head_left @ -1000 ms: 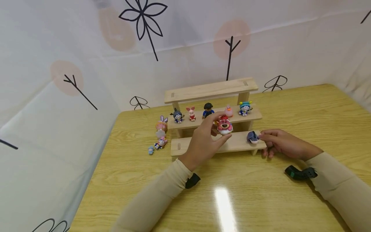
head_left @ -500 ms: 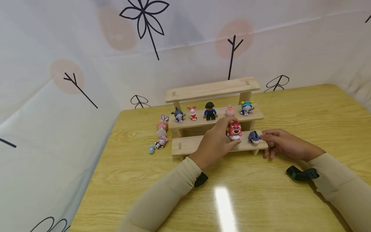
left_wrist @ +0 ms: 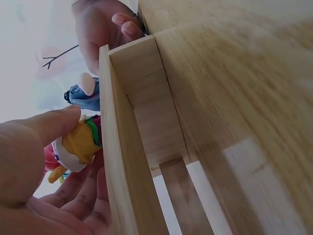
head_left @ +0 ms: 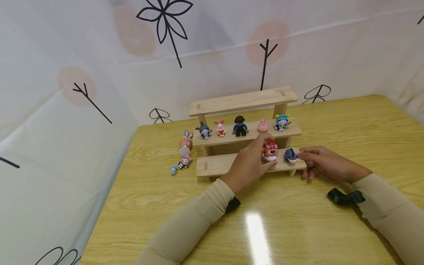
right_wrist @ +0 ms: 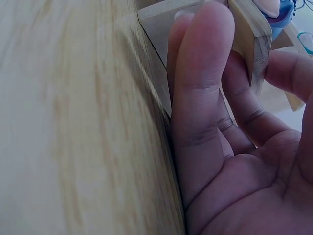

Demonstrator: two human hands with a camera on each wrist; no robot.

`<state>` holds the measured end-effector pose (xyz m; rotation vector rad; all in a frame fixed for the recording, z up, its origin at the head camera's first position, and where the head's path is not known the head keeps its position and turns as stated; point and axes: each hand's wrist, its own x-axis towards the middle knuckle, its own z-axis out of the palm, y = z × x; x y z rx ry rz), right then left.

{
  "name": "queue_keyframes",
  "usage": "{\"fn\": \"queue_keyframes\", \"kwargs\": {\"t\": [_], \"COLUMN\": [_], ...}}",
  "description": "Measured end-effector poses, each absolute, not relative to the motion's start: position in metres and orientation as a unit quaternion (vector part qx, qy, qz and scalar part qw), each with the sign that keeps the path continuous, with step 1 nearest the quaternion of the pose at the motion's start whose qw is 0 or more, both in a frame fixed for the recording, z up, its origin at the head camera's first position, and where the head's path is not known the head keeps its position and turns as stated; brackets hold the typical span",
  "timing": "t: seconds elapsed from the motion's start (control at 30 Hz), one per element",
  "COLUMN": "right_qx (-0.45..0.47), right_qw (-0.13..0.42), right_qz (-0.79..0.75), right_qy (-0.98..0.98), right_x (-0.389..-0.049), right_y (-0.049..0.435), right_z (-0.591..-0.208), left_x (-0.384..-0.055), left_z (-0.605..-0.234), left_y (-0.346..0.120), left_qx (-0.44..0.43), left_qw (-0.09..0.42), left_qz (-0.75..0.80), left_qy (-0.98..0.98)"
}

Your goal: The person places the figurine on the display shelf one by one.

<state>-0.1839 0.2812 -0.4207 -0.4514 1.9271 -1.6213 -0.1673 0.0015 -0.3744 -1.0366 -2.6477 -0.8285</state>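
Observation:
In the head view my left hand point(head_left: 249, 162) pinches a pink bear figurine point(head_left: 271, 151) with a red top and white base, at the bottom step of a wooden display stand point(head_left: 216, 164). The left wrist view shows the bear's yellow and white back point(left_wrist: 80, 142) against the board's edge, with my thumb on it. Right beside it sits a blue-grey figurine point(head_left: 290, 156) with a pale muzzle. My right hand point(head_left: 326, 162) grips the right end of the bottom board point(right_wrist: 261, 54), its fingertips close to the blue-grey figurine.
On the middle step stand several figurines, among them a pink piglet point(head_left: 220, 129), a dark-capped doll point(head_left: 240, 126) and a pink duck point(head_left: 262, 126). Left of the stand, a bunny-eared figurine point(head_left: 186, 141) and smaller ones point(head_left: 184, 161) lie on the table point(head_left: 149, 206). A patterned cloth hangs behind.
My left hand has moved right and down with the bear figurine, from before the middle step to the bottom step beside the blue-grey figurine. My right hand has stayed put.

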Motion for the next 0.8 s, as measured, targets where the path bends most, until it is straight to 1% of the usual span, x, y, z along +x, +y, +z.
{"fn": "queue_keyframes", "kwargs": {"t": [0.33, 0.57, 0.8], "right_qx": [-0.173, -0.165, -0.165], "right_qw": [0.293, 0.289, 0.286], "right_qz": [-0.619, -0.606, -0.605], "right_qy": [0.708, 0.723, 0.724], "right_x": [-0.1844, -0.1836, -0.1833], "right_y": [0.2809, 0.2804, 0.2801], "right_z": [-0.4214, -0.4187, -0.4198], "left_x": [-0.1651, -0.1645, -0.166], "left_z": [-0.3751, -0.3764, -0.3794], "left_y": [0.0058, 0.005, 0.0054], "left_qx": [-0.359, -0.361, -0.355], "left_qw": [0.101, 0.106, 0.091], "left_qz": [-0.241, -0.243, -0.249], "left_qy": [-0.896, -0.894, -0.897]}}
